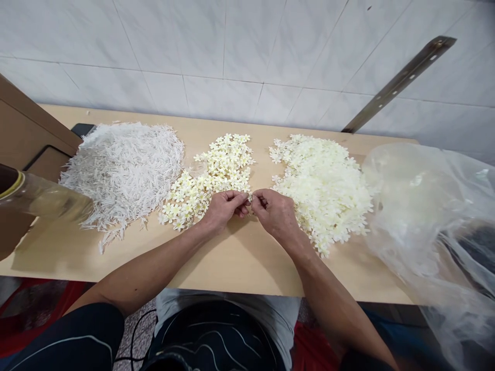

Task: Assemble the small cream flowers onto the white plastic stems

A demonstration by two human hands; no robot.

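Both grips pinch narrow, on what I can't tell, as left hand (226, 210) and right hand (275, 210) meet between yellow-centred flowers (228, 165) and pale flowers (327, 180), where one careless swing might sweep some over the table's (243, 268) front edge!

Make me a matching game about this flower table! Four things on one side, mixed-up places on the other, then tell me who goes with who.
Things:
1. White stringy pile
2. Bigger flower pile
3. Plastic bag
4. Metal strip

Places:
A. See-through, at the far right
B. Sticking up by the tiled wall
C. Out to the left of the left hand
D. Pale, right beside the right hand

Right pairs: 1-C, 2-D, 3-A, 4-B
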